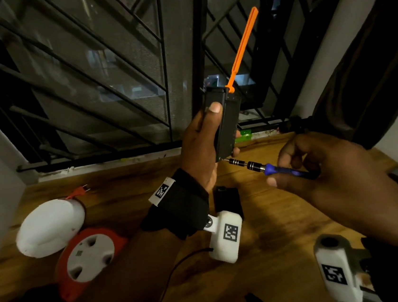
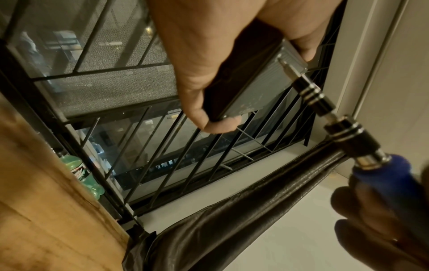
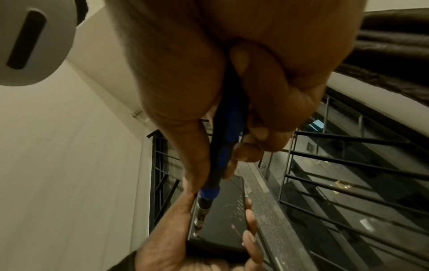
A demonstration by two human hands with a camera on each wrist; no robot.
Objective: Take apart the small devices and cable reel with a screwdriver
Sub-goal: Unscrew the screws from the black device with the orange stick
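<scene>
Gripping a black device [image 1: 224, 123] upright above the wooden table [image 1: 262, 218], the left hand [image 1: 203, 150] has its thumb on one broad face and its fingers wrapped round the far edge. An orange strip [image 1: 243, 46] sticks up from the device's top corner toward the window grille [image 1: 85, 77]. The right hand [image 1: 332, 180] curls round the blue handle of the screwdriver [image 1: 269, 169], whose tip meets the device's lower corner — in the left wrist view the bit sits right at that edge. Both hands are raised off the table, with bare wood beneath them. To the left lie the red cable reel [image 1: 89, 260] and a white rounded device [image 1: 50, 227], touching each other — well apart from the hands. Behind the left wrist lies a small black part [image 1: 228, 199].
</scene>
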